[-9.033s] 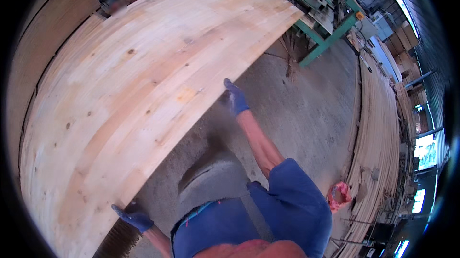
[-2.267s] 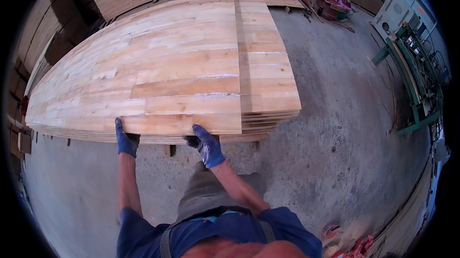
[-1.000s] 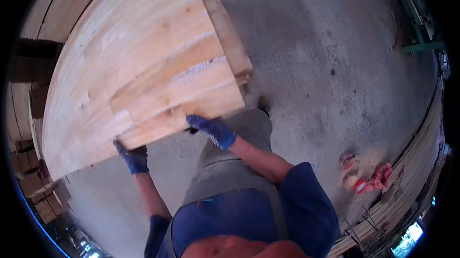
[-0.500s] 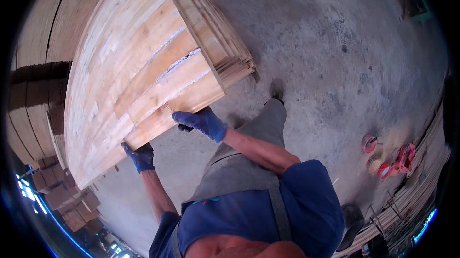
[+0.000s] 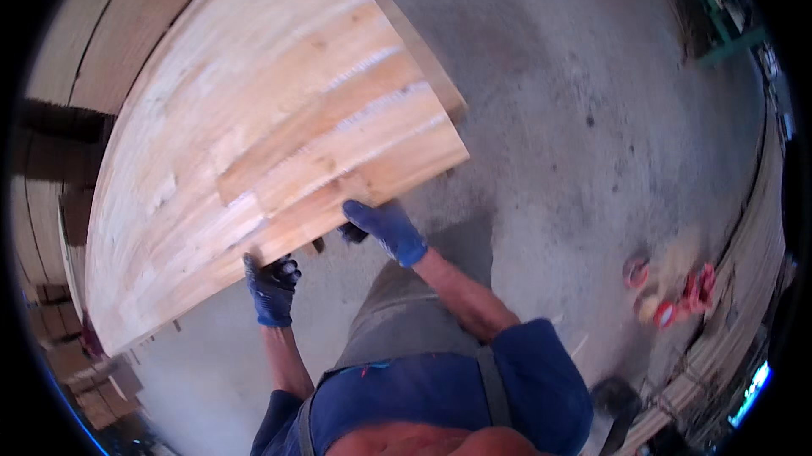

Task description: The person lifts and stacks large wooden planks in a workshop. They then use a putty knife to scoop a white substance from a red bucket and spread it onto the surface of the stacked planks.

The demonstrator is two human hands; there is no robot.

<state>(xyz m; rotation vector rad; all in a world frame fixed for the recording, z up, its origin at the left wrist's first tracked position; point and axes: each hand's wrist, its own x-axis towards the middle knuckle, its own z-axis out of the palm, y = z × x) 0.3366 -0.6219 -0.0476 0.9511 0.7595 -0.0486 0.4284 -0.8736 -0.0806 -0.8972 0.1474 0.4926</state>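
A large pale wooden panel [image 5: 254, 118], made of glued strips with whitish streaks near its right end, fills the upper left in front of me. My left hand [image 5: 272, 287], in a dark blue glove, grips its near edge with the thumb on top and the fingers bent underneath. Farther right along that edge, my right hand [image 5: 385, 229], gloved alike, holds the panel with its thumb on the top face and its fingers below. Part of another wooden board [image 5: 448, 96] shows under the panel's right end; the rest is hidden.
Stacked boards [image 5: 127, 33] stand at the far left. On the concrete floor [image 5: 550, 134] at the right are red containers [image 5: 636, 272] and a crumpled red thing [image 5: 699, 287]. Long wooden strips [image 5: 727, 321] lie along the right rim. A green metal frame [image 5: 732, 46] stands at the upper right.
Both hands have shifted right with the panel's near edge. Its right end now reaches farther out past the stack below. My left hand's fingers show more under the edge.
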